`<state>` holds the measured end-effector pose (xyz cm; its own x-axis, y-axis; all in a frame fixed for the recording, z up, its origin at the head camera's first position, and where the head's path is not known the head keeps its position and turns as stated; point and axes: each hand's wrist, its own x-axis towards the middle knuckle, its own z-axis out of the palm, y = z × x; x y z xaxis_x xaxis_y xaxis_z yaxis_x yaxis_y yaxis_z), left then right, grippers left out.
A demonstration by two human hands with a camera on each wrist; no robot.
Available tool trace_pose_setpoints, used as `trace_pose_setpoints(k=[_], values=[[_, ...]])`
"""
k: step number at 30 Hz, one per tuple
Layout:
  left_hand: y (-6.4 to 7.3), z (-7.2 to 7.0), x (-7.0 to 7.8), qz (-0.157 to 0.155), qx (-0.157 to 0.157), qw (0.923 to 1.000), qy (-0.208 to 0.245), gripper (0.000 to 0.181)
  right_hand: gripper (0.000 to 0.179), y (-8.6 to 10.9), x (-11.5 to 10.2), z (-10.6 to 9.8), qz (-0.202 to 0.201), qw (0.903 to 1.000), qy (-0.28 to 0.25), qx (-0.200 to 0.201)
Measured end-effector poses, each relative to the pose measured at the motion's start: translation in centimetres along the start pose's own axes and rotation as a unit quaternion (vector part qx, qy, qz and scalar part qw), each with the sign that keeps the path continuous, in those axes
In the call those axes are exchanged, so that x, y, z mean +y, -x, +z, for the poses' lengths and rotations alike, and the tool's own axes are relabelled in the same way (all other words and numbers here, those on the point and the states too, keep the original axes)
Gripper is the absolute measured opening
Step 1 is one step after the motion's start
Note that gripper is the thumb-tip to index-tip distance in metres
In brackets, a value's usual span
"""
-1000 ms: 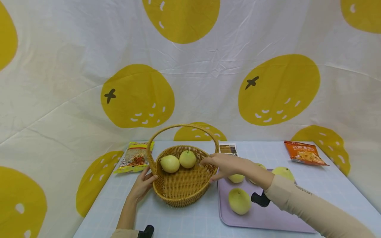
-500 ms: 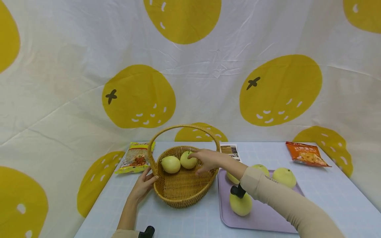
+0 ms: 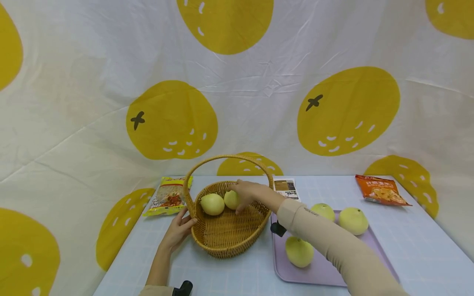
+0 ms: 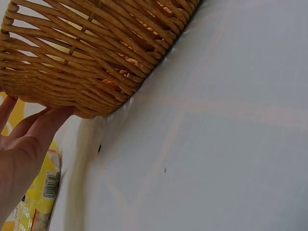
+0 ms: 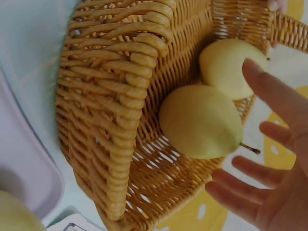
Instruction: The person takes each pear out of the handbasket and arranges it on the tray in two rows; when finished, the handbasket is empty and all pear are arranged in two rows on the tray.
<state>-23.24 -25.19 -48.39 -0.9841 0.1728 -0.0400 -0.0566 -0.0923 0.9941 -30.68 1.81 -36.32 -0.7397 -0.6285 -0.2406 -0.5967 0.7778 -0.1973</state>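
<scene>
A wicker basket [image 3: 229, 246] with a tall arched handle stands on the table, with two pale yellow pears inside: a left pear [image 3: 212, 204] and a right pear [image 3: 231, 200]. My left hand [image 3: 176, 233] holds the basket's left side, thumb at the rim and fingers against the outer weave. Over the right pear reaches my right hand [image 3: 249, 193]. In the right wrist view, that right hand [image 5: 274, 178] has its fingers spread beside the stemmed pear [image 5: 199, 120], with a gap between them and the fruit.
A lilac tray [image 3: 314, 276] at the right bears several pears, among them a front pear [image 3: 299, 252] and a far-right pear [image 3: 353, 220]; my sleeve covers part of it. A yellow food packet [image 3: 168, 197], an orange snack bag [image 3: 381, 190] and a printed packet [image 3: 286, 188] lie farther back.
My right hand has moved left from the basket's right rim to above the right pear. The left hand, the basket and both pears in it have stayed in place.
</scene>
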Motion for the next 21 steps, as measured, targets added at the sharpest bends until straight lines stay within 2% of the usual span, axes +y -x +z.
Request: trace_pose_setpoints(k=[7, 14, 21], values=[[0.1, 0.0, 0.1, 0.002, 0.003, 1.0, -0.004, 0.072, 0.084, -1.7, 0.4, 0.5, 0.03, 0.9995, -0.001, 0.003], [0.0, 0.0, 0.1, 0.001, 0.004, 1.0, -0.004, 0.072, 0.079, -2.5, 0.5, 1.0, 0.04, 0.9991, -0.012, -0.011], [0.0, 0.0, 0.0, 0.004, 0.003, 1.0, -0.006, 0.072, 0.076, -3.0, 0.7, 1.7, 0.06, 0.9977, -0.031, 0.002]])
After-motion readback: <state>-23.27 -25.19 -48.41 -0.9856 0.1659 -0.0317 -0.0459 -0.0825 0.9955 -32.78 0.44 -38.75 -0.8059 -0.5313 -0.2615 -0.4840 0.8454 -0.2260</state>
